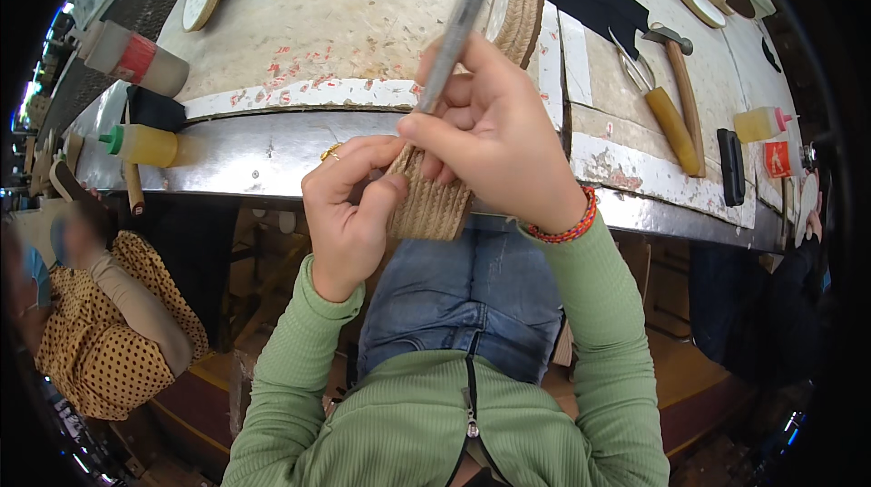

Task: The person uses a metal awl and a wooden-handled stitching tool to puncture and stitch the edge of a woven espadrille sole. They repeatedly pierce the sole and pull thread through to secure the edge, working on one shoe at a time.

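Close to the table's front edge, a wedge shoe sole (425, 208) wrapped in braided tan jute is held up over my lap. My left hand (349, 206) is closed on its upper left edge, thumb and fingers pinching the braid. My right hand (504, 138) grips a long, flat grey metal tool (461, 24) that points up and away, its kind unclear. The fingertips of this hand also press at the top of the sole, so the tool's lower end is hidden. Beyond my right hand lies another jute-wrapped sole (521, 11).
On the worktable (363, 43) at left stand a large bottle (136, 59) and a yellow glue bottle (145, 144). At right lie an awl-like tool (670, 129), a hammer (680, 79), a black bar (730, 167) and small bottles (762, 124). People sit on both sides.
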{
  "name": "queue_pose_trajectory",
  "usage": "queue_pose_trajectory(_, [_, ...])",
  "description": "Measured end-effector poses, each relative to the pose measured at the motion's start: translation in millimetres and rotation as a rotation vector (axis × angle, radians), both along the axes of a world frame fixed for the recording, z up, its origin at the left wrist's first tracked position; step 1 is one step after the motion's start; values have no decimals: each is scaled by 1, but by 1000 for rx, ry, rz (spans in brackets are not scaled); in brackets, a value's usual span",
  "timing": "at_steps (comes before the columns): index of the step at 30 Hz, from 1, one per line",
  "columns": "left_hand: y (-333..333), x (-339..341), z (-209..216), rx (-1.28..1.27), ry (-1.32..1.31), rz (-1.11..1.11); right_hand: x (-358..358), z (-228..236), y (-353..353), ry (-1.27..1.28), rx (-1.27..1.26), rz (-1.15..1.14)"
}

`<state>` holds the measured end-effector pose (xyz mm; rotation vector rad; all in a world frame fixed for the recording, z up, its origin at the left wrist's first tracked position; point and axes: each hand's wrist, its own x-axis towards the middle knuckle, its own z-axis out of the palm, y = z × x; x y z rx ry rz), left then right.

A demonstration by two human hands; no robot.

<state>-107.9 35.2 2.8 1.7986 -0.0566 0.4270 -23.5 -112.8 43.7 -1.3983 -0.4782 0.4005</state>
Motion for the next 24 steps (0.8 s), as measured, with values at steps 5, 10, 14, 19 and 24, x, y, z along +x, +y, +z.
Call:
queue_pose_trajectory(5, [0,3,-4,-62,-31,-26,-5,-14,-12,16,232,-2])
queue_pose_trajectory(10, [0,4,-6,-62,-66,-42,-9,-27,-15,-159,185,13])
queue_pose_trajectory(14, [1,4,-8,-30,-80,-50,-8,-31,-16,-232,165,38])
queue_pose_trajectory(19, [-3,2,-5,-50,-40,-23,-9,-32,-15,-244,151,10])
queue_pose_trajectory(24, [-2,0,-2,-42,4,-17,-13,-23,-8,-135,137,-61])
